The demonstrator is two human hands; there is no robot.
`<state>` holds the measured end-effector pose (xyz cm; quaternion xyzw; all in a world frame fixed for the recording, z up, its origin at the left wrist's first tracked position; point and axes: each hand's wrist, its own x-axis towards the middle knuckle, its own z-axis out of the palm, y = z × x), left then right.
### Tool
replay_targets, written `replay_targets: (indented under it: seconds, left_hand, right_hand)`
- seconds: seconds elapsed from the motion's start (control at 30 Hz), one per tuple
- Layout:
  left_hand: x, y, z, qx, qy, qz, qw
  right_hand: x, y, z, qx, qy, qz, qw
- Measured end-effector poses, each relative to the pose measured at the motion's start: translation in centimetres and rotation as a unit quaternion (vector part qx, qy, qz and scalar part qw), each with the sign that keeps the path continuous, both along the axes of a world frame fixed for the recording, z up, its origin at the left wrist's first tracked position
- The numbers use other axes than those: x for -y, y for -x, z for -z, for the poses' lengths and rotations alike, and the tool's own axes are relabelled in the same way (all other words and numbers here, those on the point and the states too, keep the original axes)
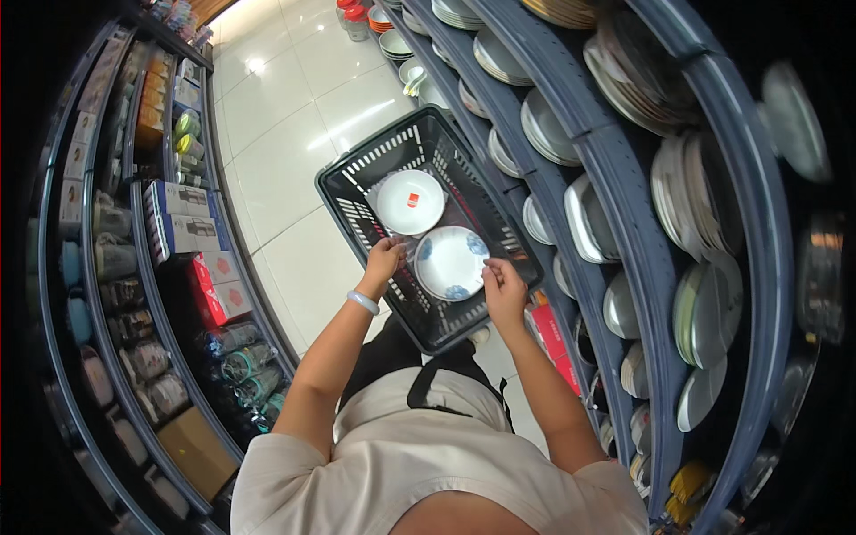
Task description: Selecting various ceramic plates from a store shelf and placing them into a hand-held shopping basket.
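A white plate with blue flowers is over the near part of a black plastic shopping basket. My right hand pinches its right rim between thumb and fingers. At the plate's left edge is my left hand, fingers bent together, with what looks like clear plastic by the fingertips. Whether it also grips the rim is unclear. Farther up in the basket sits a white bowl with a small red sticker at its centre. Something pale and thin shows under the bowl.
Shelving with stacked plates rises close on my right. On the left, another shelf unit holds boxed goods and wrapped cups. A tiled floor runs between them. Jars with red lids stand at the far end.
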<state>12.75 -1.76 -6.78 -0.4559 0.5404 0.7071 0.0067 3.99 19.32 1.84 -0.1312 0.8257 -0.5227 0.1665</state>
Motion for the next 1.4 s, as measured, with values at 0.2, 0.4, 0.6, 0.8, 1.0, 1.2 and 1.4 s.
replay_targets:
  seconds: [0.2,0.4,0.6,0.8,1.0,1.2,1.4]
  left_hand:
    - [6.0,6.0,5.6,0.071,0.05,-0.035,0.996]
    - [13.0,6.3,16.2,0.145,0.126,-0.112,0.975]
    - [11.1,9.4,17.2,0.104,-0.067,-0.091,0.988]
    - [12.0,9.3,13.8,0.151,-0.1,-0.068,0.981]
    - [13.4,7.7,18.4,0.15,-0.057,-0.102,0.982]
    - [14.9,6.0,23.1,0.172,-0.01,-0.097,0.98]
    - [12.9,7.2,22.4,0.215,0.038,-0.112,0.969]
  right_hand:
    - [8.3,5.9,8.6,-0.036,-0.137,-0.058,0.988]
    - [15.9,8.8,14.8,-0.022,-0.391,-0.148,0.908]
    - [15.9,11.5,20.5,0.06,-0.519,-0.136,0.842]
    - [18.0,11.2,21.4,0.129,-0.513,-0.104,0.842]
    - [19.3,10.2,20.9,0.151,-0.473,-0.023,0.868]
    - [20.2,9.7,19.9,0.149,-0.449,0.008,0.881]
    - [18.3,9.9,20.6,0.135,-0.455,-0.015,0.88]
